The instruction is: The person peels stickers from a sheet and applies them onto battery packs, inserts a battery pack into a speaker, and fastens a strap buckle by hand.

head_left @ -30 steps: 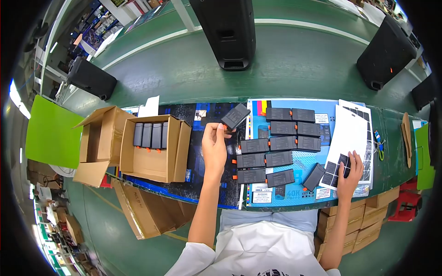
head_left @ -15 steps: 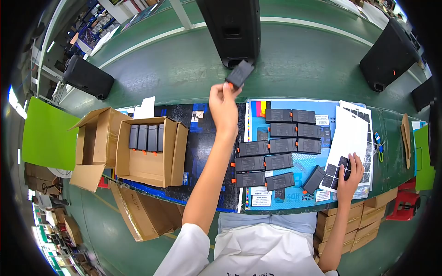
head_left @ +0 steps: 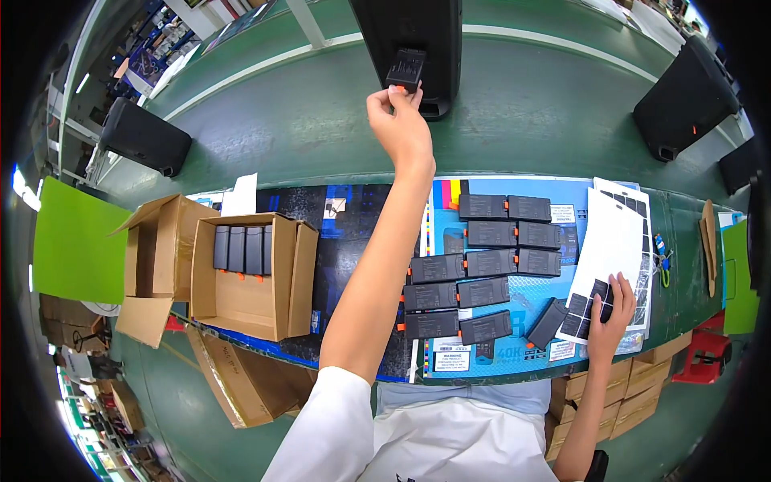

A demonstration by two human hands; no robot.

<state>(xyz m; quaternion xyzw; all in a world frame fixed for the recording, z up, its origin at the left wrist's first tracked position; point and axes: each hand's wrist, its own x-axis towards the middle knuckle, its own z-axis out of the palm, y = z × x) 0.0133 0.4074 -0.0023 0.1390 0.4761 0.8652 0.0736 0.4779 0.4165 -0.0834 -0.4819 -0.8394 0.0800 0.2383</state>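
Note:
My left hand (head_left: 399,128) is stretched far forward, its fingertips closed on a black battery pack (head_left: 405,68) by the end with the orange tab. The pack is in front of a tall black speaker (head_left: 414,24); whether they touch cannot be told. Fingers apart, my right hand (head_left: 612,321) rests on a white sheet with black labels (head_left: 598,257). Several black packs (head_left: 490,263) with orange tabs lie in rows on the blue printed mat (head_left: 526,309). Beside the sheet, one pack (head_left: 548,323) lies tilted.
An open cardboard box (head_left: 241,305) at the left holds several packs (head_left: 243,249) standing side by side. Another open box (head_left: 157,257) is beside it. Black speakers stand at the far left (head_left: 144,136) and far right (head_left: 687,100). A cable (head_left: 662,257) lies right of the sheets.
My left hand has moved forward with the pack, from above the near table to the middle speaker. My right hand has stayed on the label sheet.

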